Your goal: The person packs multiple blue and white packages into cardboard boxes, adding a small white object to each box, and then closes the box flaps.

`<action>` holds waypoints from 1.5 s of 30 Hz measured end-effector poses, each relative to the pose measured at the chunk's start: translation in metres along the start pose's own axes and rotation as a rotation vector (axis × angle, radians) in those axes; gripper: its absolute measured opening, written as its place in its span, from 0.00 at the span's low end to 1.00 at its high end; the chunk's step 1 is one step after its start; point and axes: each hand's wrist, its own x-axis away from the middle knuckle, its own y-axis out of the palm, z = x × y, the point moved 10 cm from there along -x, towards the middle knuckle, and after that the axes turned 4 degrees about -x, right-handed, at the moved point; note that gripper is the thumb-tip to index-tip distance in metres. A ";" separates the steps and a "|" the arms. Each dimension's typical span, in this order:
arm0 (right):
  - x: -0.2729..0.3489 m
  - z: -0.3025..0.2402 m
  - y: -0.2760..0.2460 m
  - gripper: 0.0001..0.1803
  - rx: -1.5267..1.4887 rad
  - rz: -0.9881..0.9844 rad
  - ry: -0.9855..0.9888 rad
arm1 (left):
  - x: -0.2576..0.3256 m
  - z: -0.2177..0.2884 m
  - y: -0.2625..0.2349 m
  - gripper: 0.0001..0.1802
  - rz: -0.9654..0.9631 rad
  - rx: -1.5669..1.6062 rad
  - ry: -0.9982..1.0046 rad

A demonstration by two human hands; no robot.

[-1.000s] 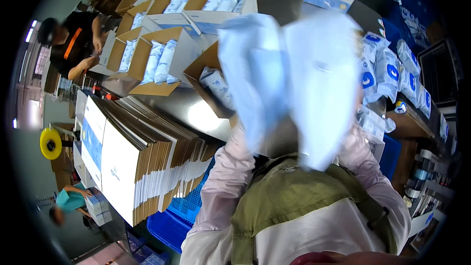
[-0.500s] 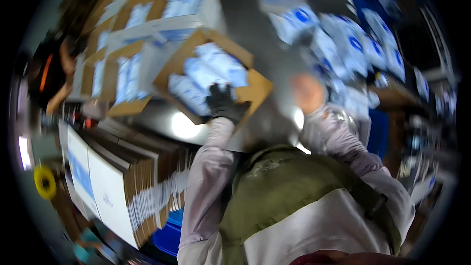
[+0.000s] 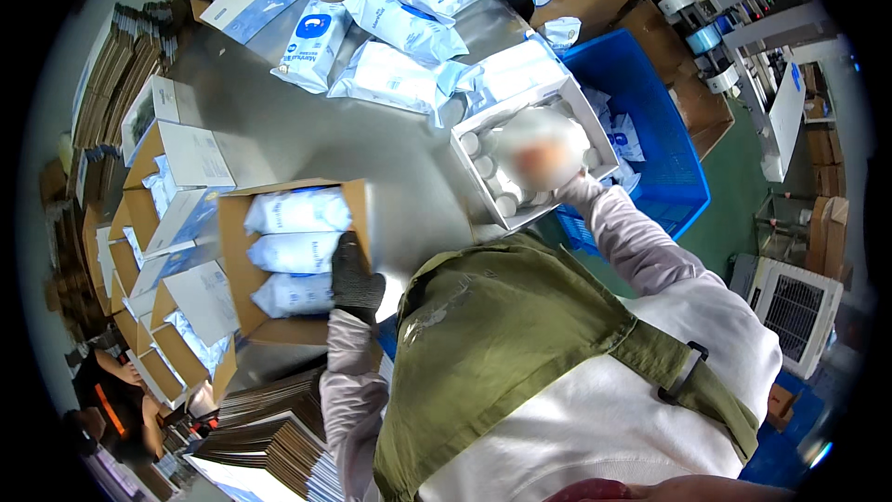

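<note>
Metal table (image 3: 400,163) runs from upper ctr of frame down to mid-left. Blue crate (image 3: 678,203), right of ctr, w/ a few packs inside. Flat cartons (image 3: 265,409) stacked lower L. Open brown-lined carton (image 3: 288,330), left of ctr, sits tilted slightly in frame; 3 lt-blue packs (image 3: 293,253) lie in it, one above another in frame. More filled cartons (image 3: 190,293) stand just beside it, further L. White box (image 3: 531,216), right of ctr, next to crate, has round whitish pcs (image 3: 483,166) in it. Loose packs (image 3: 404,26) heaped upper ctr. Co-worker (image 3: 116,400) in dark top, lower L edge.

L hand (image 3: 358,281), dark glove, left of ctr, at carton's right wall, by the pack ends; fingers look pressed together, pointing up-frame; can't tell if they grip the wall. R hand (image 3: 550,160), over the white box's contents, badly blurred; can't tell finger state or what, if anything, they pinch.
</note>
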 end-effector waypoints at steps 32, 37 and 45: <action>-0.079 -0.274 0.043 0.26 -0.754 -0.569 -0.025 | 0.004 0.075 0.002 0.37 0.194 0.058 0.092; -0.087 -0.284 0.071 0.42 -0.528 -0.677 -0.071 | 0.018 0.067 0.002 0.34 0.307 0.111 0.019; -0.067 -0.027 -0.047 0.12 -0.281 -0.225 0.227 | 0.022 0.052 -0.024 0.17 0.081 0.046 -0.255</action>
